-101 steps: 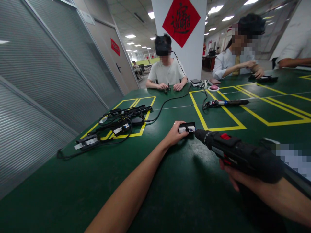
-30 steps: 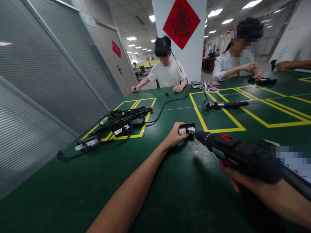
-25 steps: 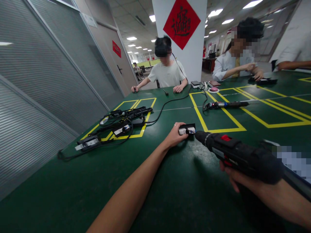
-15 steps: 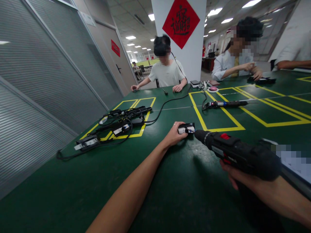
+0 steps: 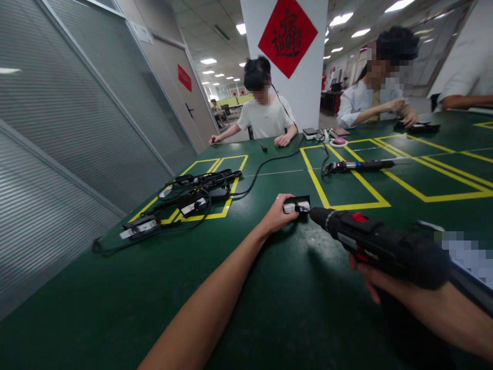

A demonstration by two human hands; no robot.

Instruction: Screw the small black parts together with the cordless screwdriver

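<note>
My left hand [image 5: 280, 215] is closed around a small black casing [image 5: 301, 200] with a whitish inside, holding it at the table surface. In my right hand [image 5: 379, 275] is a black cordless drill [image 5: 379, 239] with red parts, gripped by its handle. The drill's chuck points left at the casing's right end. Its tip is right beside the casing, but I cannot tell whether the bit touches it. My right fingers are partly hidden behind the drill body.
On the green table [image 5: 185, 288], black devices with tangled cables [image 5: 192, 198] lie at the left inside yellow tape. A soldering-iron-like tool [image 5: 364, 165] lies at centre right. One person [image 5: 265, 115] sits opposite; another [image 5: 379, 100] handles a black object farther right.
Almost nothing differs. The whole view has shifted very slightly, and both hands keep hold of the casing and the drill.
</note>
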